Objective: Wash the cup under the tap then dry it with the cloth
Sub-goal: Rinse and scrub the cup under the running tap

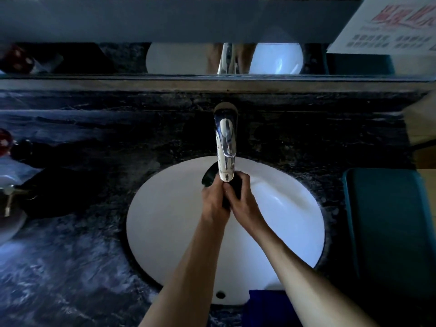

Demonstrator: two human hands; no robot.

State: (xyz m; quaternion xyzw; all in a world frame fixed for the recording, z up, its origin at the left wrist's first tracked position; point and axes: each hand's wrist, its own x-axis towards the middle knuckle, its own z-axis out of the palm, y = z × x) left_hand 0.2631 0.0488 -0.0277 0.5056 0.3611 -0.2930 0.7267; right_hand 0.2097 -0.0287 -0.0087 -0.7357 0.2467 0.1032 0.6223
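**Both hands hold the dark cup under the tap spout**

Dim light falls on a dark marbled worktop (70, 267) with a white oval sink (165, 232) set into its middle. A chrome tap (225, 142) stands at the back edge of the sink and reaches forward over the basin. Behind it a mirror (179, 57) runs along the back edge of the worktop and reflects the tap and the basin.

The cup (210, 174) is dark, almost black, and it is over the back part of the basin, directly under the end of the spout. It is tilted, with its open mouth turned to the left and back. The left hand (213, 204) holds the cup from the left side, and its grip is closed around the body of the cup. The right hand (243, 201) holds it from the right side, with the fingers (244, 182) wrapped over the top of the cup, so this grip is also clamped on the cup. The two hands touch each other at the cup. I cannot tell if water runs from the spout.

A blue cloth (264, 308) lies at the front edge of the sink, between the two forearms. A teal tray (387, 227) stands on the right side of the worktop, near the right edge.
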